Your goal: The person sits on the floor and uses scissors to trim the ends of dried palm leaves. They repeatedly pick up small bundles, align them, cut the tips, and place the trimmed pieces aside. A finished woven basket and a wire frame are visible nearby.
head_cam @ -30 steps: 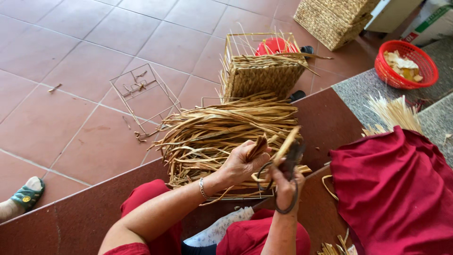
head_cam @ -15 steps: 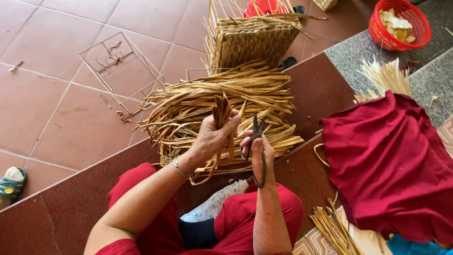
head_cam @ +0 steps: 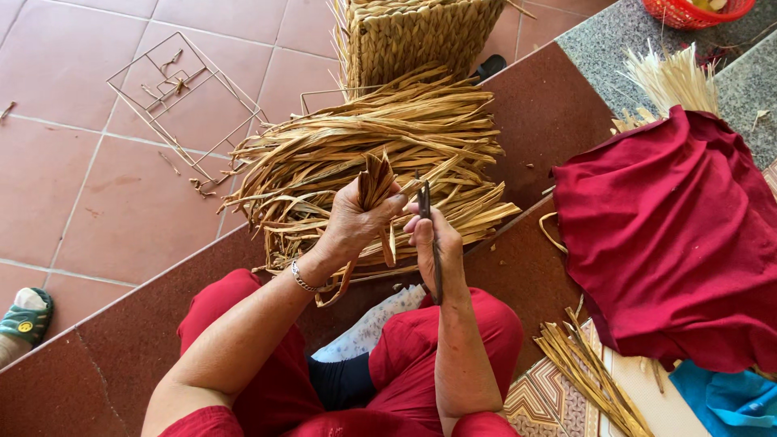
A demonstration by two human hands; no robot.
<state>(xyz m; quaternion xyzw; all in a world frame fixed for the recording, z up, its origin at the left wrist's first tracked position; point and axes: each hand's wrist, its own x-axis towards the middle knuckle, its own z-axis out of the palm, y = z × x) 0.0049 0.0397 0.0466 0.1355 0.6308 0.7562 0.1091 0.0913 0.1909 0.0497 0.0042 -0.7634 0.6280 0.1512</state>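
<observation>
- Reddish-brown square floor tiles (head_cam: 89, 186) fill the left of the view, and a darker maroon stone step (head_cam: 550, 121) runs diagonally from lower left to upper right, with the seated person's red trouser legs below it.
- On the right, a large crumpled dark-red cloth (head_cam: 672, 243) lies over the step's far side, with pale straw ends showing above it and a bright blue cloth (head_cam: 720, 400) at its lower corner.
- At centre, a big loose heap of dried tan reed strips (head_cam: 364, 154) rests across the step edge, its ends fanning left onto the tiles.
- Behind the heap stands a half-woven square basket of tan plaited fibre (head_cam: 421, 36), cut off by the top edge.
- To the left, a bare square wire frame (head_cam: 182, 101) lies flat on the tiles, well apart from both hands.
- The left hand (head_cam: 352, 222) is closed around a short bunch of brown folded reed strips (head_cam: 375, 180), which stick up out of the fist between thumb and fingers, just above the heap.
- The right hand (head_cam: 433, 243) is wrapped around dark metal scissors (head_cam: 429, 235); their tip points up just beside the held bunch, and I cannot tell whether the blades touch it.
- A thin silver bracelet (head_cam: 306, 283) circles the left wrist.
</observation>
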